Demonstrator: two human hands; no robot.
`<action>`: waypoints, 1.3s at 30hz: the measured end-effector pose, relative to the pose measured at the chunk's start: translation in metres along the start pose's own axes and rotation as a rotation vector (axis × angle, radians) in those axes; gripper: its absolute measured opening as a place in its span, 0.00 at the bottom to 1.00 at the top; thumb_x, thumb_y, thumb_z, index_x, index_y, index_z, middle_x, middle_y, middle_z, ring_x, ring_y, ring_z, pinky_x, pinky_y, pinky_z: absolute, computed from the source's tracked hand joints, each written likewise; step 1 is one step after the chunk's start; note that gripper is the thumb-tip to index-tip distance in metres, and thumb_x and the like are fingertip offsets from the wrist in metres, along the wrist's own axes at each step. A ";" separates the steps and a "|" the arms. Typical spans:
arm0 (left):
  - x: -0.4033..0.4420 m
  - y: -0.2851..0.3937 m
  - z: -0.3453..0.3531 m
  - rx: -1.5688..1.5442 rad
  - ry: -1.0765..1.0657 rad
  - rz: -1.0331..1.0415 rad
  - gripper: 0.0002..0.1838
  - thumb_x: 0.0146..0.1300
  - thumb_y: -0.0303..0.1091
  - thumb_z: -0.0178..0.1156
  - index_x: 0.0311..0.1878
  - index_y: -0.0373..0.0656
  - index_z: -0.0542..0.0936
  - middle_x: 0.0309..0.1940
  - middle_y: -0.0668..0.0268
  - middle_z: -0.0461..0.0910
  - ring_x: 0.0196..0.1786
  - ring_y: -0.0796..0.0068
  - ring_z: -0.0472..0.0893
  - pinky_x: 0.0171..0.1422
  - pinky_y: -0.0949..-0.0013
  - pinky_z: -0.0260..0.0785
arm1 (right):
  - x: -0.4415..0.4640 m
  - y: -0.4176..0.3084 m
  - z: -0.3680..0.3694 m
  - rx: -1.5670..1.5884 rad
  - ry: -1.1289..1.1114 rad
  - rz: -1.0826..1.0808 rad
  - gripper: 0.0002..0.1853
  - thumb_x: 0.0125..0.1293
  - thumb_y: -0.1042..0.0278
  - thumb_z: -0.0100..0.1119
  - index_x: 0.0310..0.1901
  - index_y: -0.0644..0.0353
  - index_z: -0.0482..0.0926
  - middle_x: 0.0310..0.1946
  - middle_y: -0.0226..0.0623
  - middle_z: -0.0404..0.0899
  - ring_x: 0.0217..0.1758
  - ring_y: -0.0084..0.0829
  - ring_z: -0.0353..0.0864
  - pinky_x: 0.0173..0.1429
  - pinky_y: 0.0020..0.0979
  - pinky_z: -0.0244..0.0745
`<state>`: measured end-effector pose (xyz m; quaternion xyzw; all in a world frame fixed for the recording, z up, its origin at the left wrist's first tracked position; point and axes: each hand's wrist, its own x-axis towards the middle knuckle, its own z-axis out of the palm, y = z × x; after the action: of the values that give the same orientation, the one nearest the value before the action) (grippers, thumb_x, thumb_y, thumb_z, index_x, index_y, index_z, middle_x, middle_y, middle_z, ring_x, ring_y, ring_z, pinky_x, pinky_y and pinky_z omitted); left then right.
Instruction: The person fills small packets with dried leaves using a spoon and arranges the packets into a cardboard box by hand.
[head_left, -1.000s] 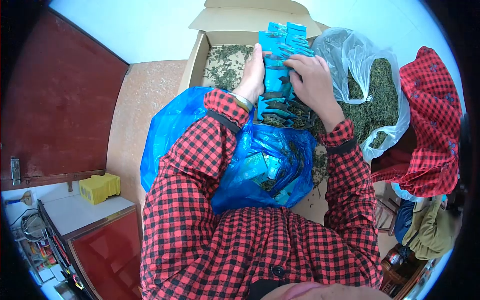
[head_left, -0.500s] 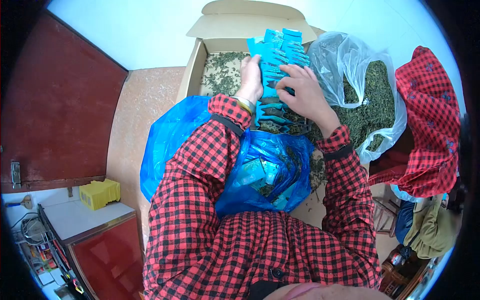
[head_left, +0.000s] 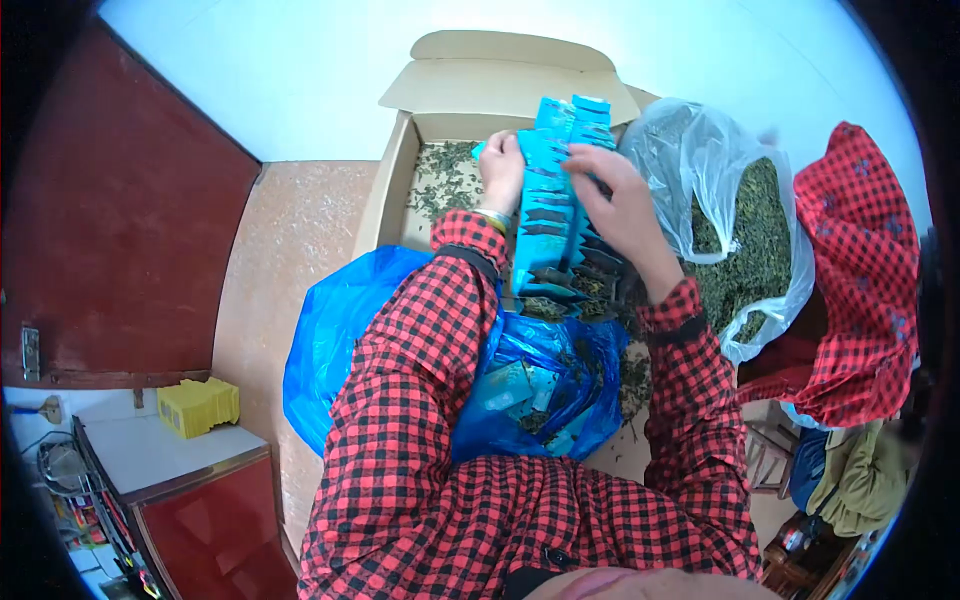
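Biggest thing here is the box (head_left: 396,185), cardboard, with its flap folded back past the far edge. Next up, a clear bag (head_left: 680,150) full of dried leaf (head_left: 765,225) sits just beside the box's right edge, and a blue bag (head_left: 350,335) lies against the near edge, its mouth open on some pale packs (head_left: 508,388). The teal packets (head_left: 545,225) stand inside the box in two rows, on the right-hand side, running from near the far edge down to the near edge; the ones at the near end gape and show dark leaf inside. Left hand (head_left: 503,172) is curled tight at the left row, grasping a packet, with a teal corner poking out by the fingers. Right hand (head_left: 622,200) is bent over the rows, thumb and fingers partly curled; can't tell if it's pinching anything. Smallest stuff: loose bits (head_left: 440,185) scattered over the box's bottom, toward the left edge.
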<state>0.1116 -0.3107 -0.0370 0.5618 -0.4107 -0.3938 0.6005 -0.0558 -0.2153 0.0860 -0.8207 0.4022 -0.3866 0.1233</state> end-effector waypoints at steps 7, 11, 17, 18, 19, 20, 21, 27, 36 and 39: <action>0.005 0.016 -0.030 0.859 0.216 0.215 0.14 0.61 0.36 0.56 0.43 0.38 0.83 0.45 0.52 0.84 0.49 0.48 0.81 0.57 0.51 0.72 | 0.026 -0.014 0.021 0.122 0.004 0.018 0.09 0.67 0.75 0.57 0.46 0.62 0.83 0.47 0.42 0.84 0.54 0.38 0.82 0.59 0.34 0.74; 0.020 0.009 -0.044 0.945 -0.152 -0.023 0.12 0.59 0.37 0.59 0.40 0.39 0.83 0.41 0.54 0.84 0.46 0.50 0.82 0.52 0.53 0.74 | -0.007 -0.010 0.016 0.180 0.028 0.086 0.09 0.64 0.75 0.58 0.44 0.61 0.83 0.44 0.39 0.85 0.48 0.38 0.84 0.55 0.35 0.75; 0.017 0.025 -0.027 0.082 -0.351 -0.181 0.10 0.60 0.30 0.61 0.43 0.39 0.81 0.38 0.60 0.83 0.42 0.69 0.81 0.44 0.63 0.76 | -0.028 -0.010 -0.015 0.296 0.049 0.264 0.09 0.68 0.75 0.57 0.46 0.65 0.83 0.44 0.38 0.86 0.48 0.28 0.84 0.54 0.28 0.76; 0.011 0.032 -0.023 -0.109 -0.392 -0.244 0.09 0.61 0.28 0.61 0.44 0.39 0.81 0.37 0.62 0.83 0.41 0.76 0.80 0.41 0.67 0.76 | -0.032 -0.011 -0.018 0.296 0.058 0.276 0.09 0.69 0.75 0.56 0.47 0.66 0.83 0.44 0.38 0.86 0.48 0.27 0.83 0.54 0.27 0.76; 0.006 0.035 -0.019 -0.107 -0.399 -0.243 0.09 0.61 0.28 0.61 0.44 0.39 0.81 0.37 0.62 0.83 0.41 0.76 0.80 0.41 0.67 0.76 | -0.035 -0.011 -0.019 0.293 0.064 0.279 0.09 0.69 0.75 0.56 0.47 0.66 0.83 0.44 0.38 0.86 0.48 0.27 0.83 0.54 0.27 0.76; 0.003 0.033 -0.015 -0.152 -0.375 -0.207 0.09 0.62 0.29 0.61 0.45 0.40 0.81 0.39 0.62 0.83 0.41 0.76 0.80 0.41 0.67 0.76 | -0.037 -0.010 -0.020 0.297 0.060 0.293 0.09 0.69 0.75 0.56 0.47 0.66 0.83 0.44 0.37 0.86 0.48 0.27 0.83 0.54 0.27 0.76; 0.002 0.032 -0.011 -0.196 -0.351 -0.170 0.09 0.64 0.30 0.60 0.46 0.40 0.81 0.40 0.63 0.82 0.41 0.76 0.80 0.41 0.67 0.76 | -0.039 -0.009 -0.020 0.301 0.058 0.306 0.09 0.69 0.75 0.56 0.47 0.66 0.83 0.44 0.37 0.86 0.48 0.26 0.83 0.54 0.27 0.75; -0.006 0.027 0.020 -0.356 -0.032 0.011 0.14 0.68 0.37 0.58 0.52 0.40 0.80 0.43 0.65 0.81 0.44 0.78 0.79 0.45 0.69 0.75 | -0.024 -0.003 -0.016 0.346 0.083 0.334 0.09 0.69 0.75 0.55 0.46 0.65 0.83 0.43 0.38 0.86 0.45 0.27 0.84 0.52 0.26 0.76; -0.004 0.024 0.003 -0.422 -0.428 -0.281 0.19 0.73 0.47 0.53 0.55 0.43 0.79 0.44 0.67 0.81 0.47 0.76 0.79 0.48 0.71 0.73 | 0.009 -0.012 0.024 -0.233 -0.294 -0.060 0.17 0.60 0.64 0.64 0.51 0.52 0.81 0.59 0.36 0.77 0.66 0.38 0.72 0.73 0.50 0.56; 0.000 0.024 -0.005 -0.506 -0.487 -0.417 0.19 0.74 0.49 0.52 0.54 0.44 0.80 0.43 0.67 0.81 0.45 0.76 0.80 0.46 0.71 0.72 | 0.013 -0.008 0.036 -0.291 -0.250 -0.033 0.17 0.58 0.61 0.65 0.49 0.51 0.80 0.62 0.36 0.74 0.70 0.41 0.67 0.76 0.56 0.47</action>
<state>0.1164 -0.3082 -0.0137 0.3581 -0.3084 -0.7172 0.5121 -0.0197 -0.2244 0.0728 -0.8780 0.4218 -0.2215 0.0458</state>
